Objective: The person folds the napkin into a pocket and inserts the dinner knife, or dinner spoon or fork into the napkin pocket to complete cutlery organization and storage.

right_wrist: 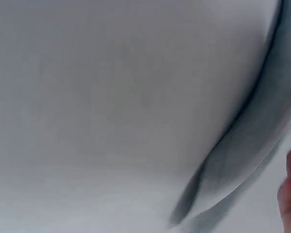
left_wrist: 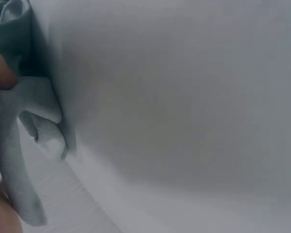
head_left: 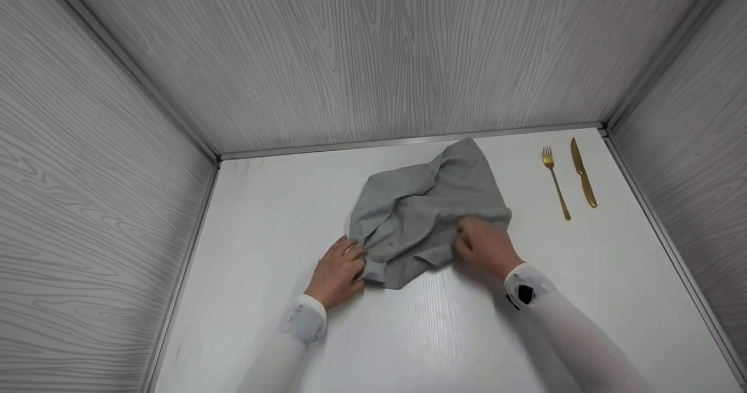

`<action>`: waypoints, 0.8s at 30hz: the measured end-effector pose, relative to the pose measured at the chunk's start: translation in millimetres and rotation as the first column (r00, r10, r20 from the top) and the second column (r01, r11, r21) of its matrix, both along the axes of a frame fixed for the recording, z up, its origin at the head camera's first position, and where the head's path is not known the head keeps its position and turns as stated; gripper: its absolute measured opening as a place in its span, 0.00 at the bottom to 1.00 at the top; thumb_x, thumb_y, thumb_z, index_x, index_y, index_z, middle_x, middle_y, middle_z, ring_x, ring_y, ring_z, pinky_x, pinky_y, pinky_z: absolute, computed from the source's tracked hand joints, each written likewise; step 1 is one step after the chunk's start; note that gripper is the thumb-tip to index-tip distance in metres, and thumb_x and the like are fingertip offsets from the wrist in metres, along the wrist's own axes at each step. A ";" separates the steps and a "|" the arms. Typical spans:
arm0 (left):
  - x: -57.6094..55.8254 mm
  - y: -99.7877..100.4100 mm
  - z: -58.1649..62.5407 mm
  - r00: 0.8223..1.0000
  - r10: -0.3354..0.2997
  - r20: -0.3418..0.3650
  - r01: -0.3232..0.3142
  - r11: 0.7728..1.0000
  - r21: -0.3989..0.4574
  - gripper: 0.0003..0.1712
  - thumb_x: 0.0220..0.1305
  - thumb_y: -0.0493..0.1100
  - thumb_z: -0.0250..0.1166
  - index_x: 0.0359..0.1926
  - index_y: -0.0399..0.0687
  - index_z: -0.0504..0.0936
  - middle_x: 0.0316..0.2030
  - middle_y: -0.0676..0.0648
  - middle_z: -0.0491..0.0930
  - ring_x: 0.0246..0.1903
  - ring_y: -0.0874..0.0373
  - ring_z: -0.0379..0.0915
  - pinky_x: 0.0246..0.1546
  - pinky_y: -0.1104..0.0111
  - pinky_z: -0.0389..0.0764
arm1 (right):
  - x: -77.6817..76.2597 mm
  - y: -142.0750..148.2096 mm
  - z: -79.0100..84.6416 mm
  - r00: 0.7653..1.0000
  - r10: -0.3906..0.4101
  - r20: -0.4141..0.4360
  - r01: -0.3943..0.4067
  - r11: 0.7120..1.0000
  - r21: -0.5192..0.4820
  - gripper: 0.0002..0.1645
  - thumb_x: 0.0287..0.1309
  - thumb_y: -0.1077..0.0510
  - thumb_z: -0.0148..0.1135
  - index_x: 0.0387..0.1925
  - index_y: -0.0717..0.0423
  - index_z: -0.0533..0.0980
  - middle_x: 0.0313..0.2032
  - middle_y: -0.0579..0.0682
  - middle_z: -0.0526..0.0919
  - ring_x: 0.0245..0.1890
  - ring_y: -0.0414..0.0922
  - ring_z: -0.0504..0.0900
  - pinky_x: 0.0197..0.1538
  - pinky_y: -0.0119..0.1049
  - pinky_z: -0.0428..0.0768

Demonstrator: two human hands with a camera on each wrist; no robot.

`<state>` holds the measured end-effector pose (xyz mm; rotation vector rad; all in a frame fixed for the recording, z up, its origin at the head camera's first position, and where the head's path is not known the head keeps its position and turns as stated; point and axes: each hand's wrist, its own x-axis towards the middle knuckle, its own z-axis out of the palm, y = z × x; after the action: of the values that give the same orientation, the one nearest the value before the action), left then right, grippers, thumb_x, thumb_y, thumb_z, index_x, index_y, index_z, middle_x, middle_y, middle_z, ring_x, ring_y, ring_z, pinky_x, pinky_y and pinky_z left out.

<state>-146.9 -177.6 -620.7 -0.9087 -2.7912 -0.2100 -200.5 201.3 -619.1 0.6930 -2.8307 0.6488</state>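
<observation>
A crumpled grey cloth napkin [head_left: 420, 218] lies spread in loose folds on the white table. My left hand [head_left: 338, 270] grips its near left corner. In the left wrist view, a folded strip of the napkin [left_wrist: 12, 131] runs between the thumb and fingers. At the napkin's right side, my right hand [head_left: 487, 246] holds the edge with curled fingers, and a fingertip shows past the right corner. The right wrist view has a rounded fold of the napkin [right_wrist: 252, 141], with the right hand's thumb and a fingertip [right_wrist: 290, 189] at the frame edge.
A gold fork [head_left: 555, 183] and a gold knife [head_left: 582, 172] lie side by side right of the napkin. Wood-grain panels [head_left: 373, 60] wall in the white table [head_left: 262, 218] at the back, left and right.
</observation>
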 end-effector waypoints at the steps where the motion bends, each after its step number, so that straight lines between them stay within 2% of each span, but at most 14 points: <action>1: 0.8 -1.3 -0.2 1.000 -0.027 0.008 0.027 1.000 0.000 0.19 0.53 0.43 0.76 0.22 0.54 0.71 0.53 0.52 0.81 0.61 0.52 0.71 0.72 0.61 0.61 | 4.5 -6.4 0.4 0.998 0.038 0.044 -0.039 0.999 0.031 0.15 0.66 0.45 0.64 0.40 0.51 0.73 0.32 0.45 0.75 0.30 0.45 0.75 0.31 0.44 0.76; 4: 4.2 -4.2 -1.4 0.997 -0.059 0.056 0.059 0.998 0.007 0.17 0.56 0.44 0.73 0.22 0.54 0.71 0.46 0.52 0.81 0.48 0.55 0.76 0.57 0.63 0.76 | 13.6 -24.1 -1.6 0.989 0.084 0.124 -0.100 0.987 0.129 0.29 0.57 0.29 0.68 0.38 0.48 0.72 0.32 0.42 0.72 0.32 0.43 0.73 0.32 0.43 0.74; 7: 7.7 -6.3 -1.8 0.994 -0.053 0.101 0.054 0.998 -0.009 0.15 0.60 0.46 0.70 0.23 0.55 0.72 0.37 0.53 0.77 0.36 0.56 0.74 0.42 0.62 0.79 | 17.8 -37.8 -6.3 0.993 0.058 0.103 -0.078 0.975 0.208 0.36 0.49 0.24 0.70 0.37 0.49 0.71 0.34 0.44 0.72 0.34 0.46 0.74 0.33 0.45 0.75; 9: 9.4 -7.4 -1.3 0.992 -0.047 0.121 0.052 0.998 -0.034 0.14 0.62 0.48 0.67 0.24 0.55 0.74 0.32 0.53 0.75 0.32 0.56 0.73 0.37 0.61 0.78 | 19.2 -44.1 -8.9 0.997 0.034 0.070 -0.048 0.974 0.220 0.33 0.52 0.28 0.71 0.36 0.51 0.72 0.34 0.48 0.73 0.36 0.50 0.75 0.34 0.49 0.76; 11: 10.3 -8.7 -0.7 0.989 -0.041 0.145 0.049 0.997 -0.054 0.14 0.64 0.50 0.65 0.23 0.56 0.74 0.30 0.54 0.74 0.31 0.56 0.72 0.36 0.61 0.77 | 19.5 -47.8 -11.6 0.999 0.019 0.030 -0.025 0.973 0.227 0.25 0.58 0.37 0.70 0.35 0.53 0.73 0.34 0.51 0.75 0.36 0.53 0.76 0.33 0.51 0.77; 13: 10.9 -10.6 0.9 0.982 -0.018 0.189 0.030 0.998 -0.060 0.20 0.67 0.57 0.63 0.21 0.56 0.75 0.30 0.54 0.74 0.32 0.56 0.71 0.35 0.62 0.77 | 19.4 -48.6 -13.3 1.000 0.013 -0.006 -0.011 0.970 0.243 0.17 0.64 0.46 0.67 0.36 0.55 0.74 0.35 0.54 0.76 0.36 0.55 0.77 0.33 0.52 0.78; 16: 11.6 -15.3 2.9 0.965 0.046 0.259 -0.034 0.998 -0.049 0.30 0.69 0.71 0.56 0.21 0.57 0.76 0.31 0.55 0.73 0.34 0.57 0.70 0.35 0.62 0.76 | 18.3 -44.6 -11.6 0.999 0.010 -0.034 -0.002 0.968 0.251 0.07 0.66 0.59 0.64 0.37 0.58 0.75 0.36 0.56 0.78 0.37 0.57 0.79 0.32 0.52 0.80; 18: 11.6 -19.8 3.6 0.951 0.104 0.292 -0.098 0.995 -0.035 0.34 0.68 0.76 0.52 0.23 0.55 0.78 0.31 0.54 0.73 0.35 0.56 0.70 0.35 0.61 0.76 | 17.4 -38.6 -7.4 0.999 0.007 -0.038 0.003 0.967 0.255 0.04 0.64 0.63 0.65 0.35 0.58 0.76 0.36 0.56 0.79 0.37 0.57 0.80 0.34 0.52 0.82; 21: 10.1 -27.1 1.2 0.935 0.202 0.290 -0.206 0.978 -0.019 0.30 0.73 0.70 0.54 0.34 0.50 0.82 0.36 0.50 0.76 0.39 0.53 0.72 0.38 0.58 0.79 | 16.1 -26.8 3.3 0.998 -0.011 -0.060 0.026 0.969 0.244 0.05 0.60 0.68 0.66 0.31 0.57 0.78 0.33 0.54 0.80 0.36 0.56 0.81 0.37 0.51 0.82; 24: 7.1 -33.9 -4.4 0.924 0.294 0.245 -0.289 0.956 -0.058 0.23 0.74 0.60 0.60 0.53 0.47 0.83 0.51 0.44 0.79 0.46 0.47 0.75 0.44 0.55 0.81 | 15.4 -13.5 15.6 0.990 -0.025 -0.137 0.054 0.975 0.216 0.09 0.55 0.70 0.70 0.28 0.55 0.80 0.30 0.53 0.79 0.34 0.55 0.79 0.38 0.51 0.79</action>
<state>-139.8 -211.5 -625.1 -0.4853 -3.1228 -0.2662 -185.1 187.8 -603.6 0.6831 -2.8079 0.2739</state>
